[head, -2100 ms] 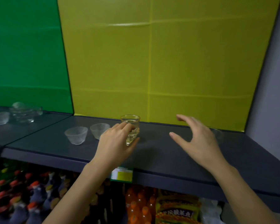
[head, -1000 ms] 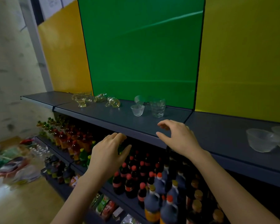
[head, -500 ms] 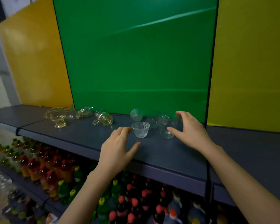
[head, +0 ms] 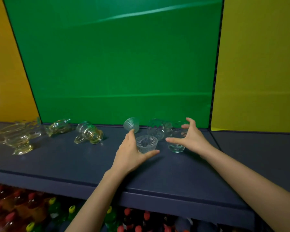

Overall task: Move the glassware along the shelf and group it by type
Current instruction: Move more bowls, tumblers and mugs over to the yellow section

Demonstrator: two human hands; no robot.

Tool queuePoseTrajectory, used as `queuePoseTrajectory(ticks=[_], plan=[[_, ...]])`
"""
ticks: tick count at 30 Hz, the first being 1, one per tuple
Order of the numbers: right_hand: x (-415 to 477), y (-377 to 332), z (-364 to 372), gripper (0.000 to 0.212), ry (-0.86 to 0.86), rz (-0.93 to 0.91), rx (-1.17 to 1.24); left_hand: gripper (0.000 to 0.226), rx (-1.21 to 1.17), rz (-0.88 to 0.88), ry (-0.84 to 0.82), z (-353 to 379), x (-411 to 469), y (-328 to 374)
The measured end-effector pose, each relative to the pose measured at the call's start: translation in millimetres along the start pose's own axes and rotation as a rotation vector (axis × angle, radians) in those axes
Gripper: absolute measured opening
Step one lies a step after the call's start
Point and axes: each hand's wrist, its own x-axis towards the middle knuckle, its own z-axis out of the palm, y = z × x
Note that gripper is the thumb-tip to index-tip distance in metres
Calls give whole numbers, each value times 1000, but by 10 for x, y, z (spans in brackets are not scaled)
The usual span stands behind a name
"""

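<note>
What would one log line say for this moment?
left hand open around ribbed cup | right hand open over tumbler | both on shelf

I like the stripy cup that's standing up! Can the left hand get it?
Probably yes. The left hand is open right beside the upright ribbed glass cup, thumb in front of it, with nothing between them.

1. No text, label, brand, number or sign can be read anywhere in this view.
2. The bottles (head: 32, 200) standing under the shelf (head: 74, 164) are dark and blurred, so only their coloured caps can be made out. If there is print on them, it is too unclear to read.
</note>
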Motion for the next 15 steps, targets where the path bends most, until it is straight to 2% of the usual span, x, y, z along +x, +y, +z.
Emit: queuePoseTrajectory(ticks=[7,15], plan=[[-47,-103,157,100,147,99,99,79,-168,21,-151,-18,200,-138],[-503,-276,8,91,324,78,209,75,-268,179,-122,-198,181,-47]])
